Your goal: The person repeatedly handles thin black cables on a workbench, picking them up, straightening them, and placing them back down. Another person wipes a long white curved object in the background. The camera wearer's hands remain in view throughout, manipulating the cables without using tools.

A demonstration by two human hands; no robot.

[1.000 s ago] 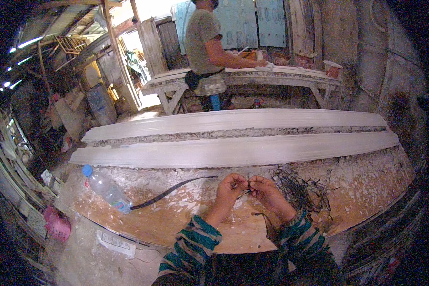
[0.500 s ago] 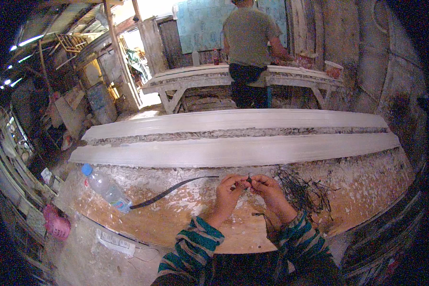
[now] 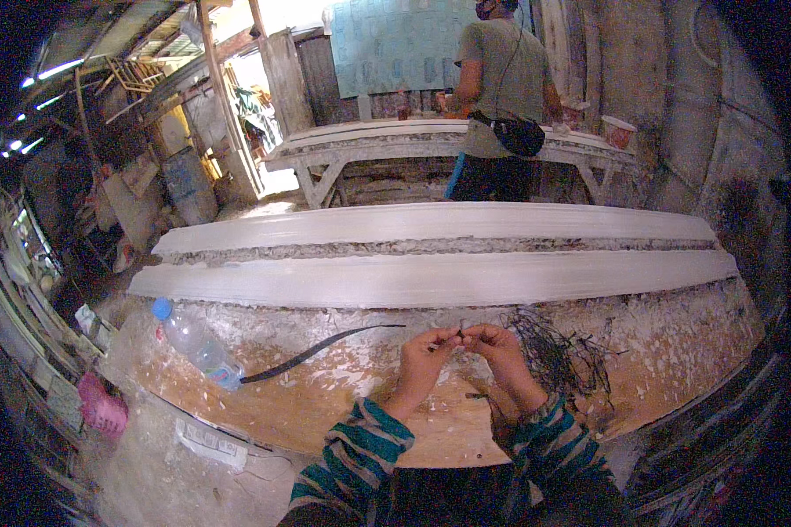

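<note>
My left hand [image 3: 426, 356] and my right hand [image 3: 499, 356] meet fingertip to fingertip over the near part of the worktable [image 3: 448, 430]. Both are closed in a pinch on a thin dark strand [image 3: 460, 333], mostly hidden by the fingers. Beside my right hand lies a tangled pile of black strands [image 3: 571, 360]. A short dark end [image 3: 475, 395] shows by my right wrist. Left of my hands a long flat black strip [image 3: 312, 350] curves across the wood, one end at a clear plastic bottle [image 3: 204, 351] with a blue cap, lying on its side.
Two long white-coated boards [image 3: 431, 279] lie side by side across the table beyond my hands. Further back, a person [image 3: 505, 88] stands at a white-stained bench [image 3: 369, 149] with a red-and-white tub [image 3: 618, 132]. A pink container [image 3: 103, 406] is at the table's left, low down.
The person at the far bench has turned sideways and shifted right, with one arm now over the bench. My hands stay almost in place, fingertips still together.
</note>
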